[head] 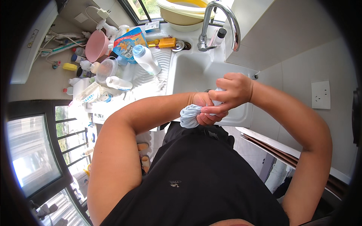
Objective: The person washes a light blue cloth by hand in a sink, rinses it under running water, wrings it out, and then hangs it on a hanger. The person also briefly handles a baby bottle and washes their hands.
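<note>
A bunched, pale blue cloth (190,116) is gripped by both of my hands above the near edge of a white sink (192,70). My left hand (208,113) closes around its middle from below, and a folded bulge of fabric sticks out on the left. My right hand (233,91) clasps the other end from above, its fingers overlapping the left hand. Part of the cloth is hidden inside my fingers. A chrome faucet (209,24) arches over the far side of the sink.
Left of the sink, a ribbed drainboard (141,76) carries a white bottle (146,59), a blue refill pouch (130,45) and several other bottles. A pink bowl (96,46) leans behind them. Stacked basins (182,15) stand by the window. A wall socket (320,95) is at right.
</note>
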A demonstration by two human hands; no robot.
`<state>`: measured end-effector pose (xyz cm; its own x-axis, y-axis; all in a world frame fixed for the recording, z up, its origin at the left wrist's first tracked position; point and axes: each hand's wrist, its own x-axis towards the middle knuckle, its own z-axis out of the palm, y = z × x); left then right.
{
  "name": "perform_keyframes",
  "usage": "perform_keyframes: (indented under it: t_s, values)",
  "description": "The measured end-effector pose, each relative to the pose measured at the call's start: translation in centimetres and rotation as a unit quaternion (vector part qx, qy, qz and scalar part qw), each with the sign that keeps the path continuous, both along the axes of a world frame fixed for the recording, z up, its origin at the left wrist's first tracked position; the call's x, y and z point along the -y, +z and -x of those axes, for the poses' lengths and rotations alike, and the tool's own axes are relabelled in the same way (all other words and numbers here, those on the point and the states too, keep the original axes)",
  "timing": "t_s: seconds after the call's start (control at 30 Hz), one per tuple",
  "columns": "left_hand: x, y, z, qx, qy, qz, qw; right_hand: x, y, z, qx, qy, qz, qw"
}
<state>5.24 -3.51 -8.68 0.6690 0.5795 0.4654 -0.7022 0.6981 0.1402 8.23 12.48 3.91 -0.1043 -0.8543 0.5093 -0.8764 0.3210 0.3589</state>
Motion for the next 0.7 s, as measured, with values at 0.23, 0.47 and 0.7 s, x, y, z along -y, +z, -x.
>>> perform_keyframes:
  t_s: [0.23, 0.47, 0.7]
  values:
    - [0.7, 5.9, 1.9, 0.025, 0.195, 0.084, 0.977, -1.8, 3.8, 2.3, 0.023, -0.118, -0.049, 0.992]
    - [-0.1, 9.2, 4.7, -0.442, 0.336, 0.238, 0.797, -3.2, 3.9, 3.2, 0.137, -0.230, -0.221, 0.938]
    - [-3.5, 3.0, 7.4, -0.809, 0.351, 0.175, 0.437, -1.7, -2.7, 3.6, 0.332, -0.488, -0.225, 0.776]
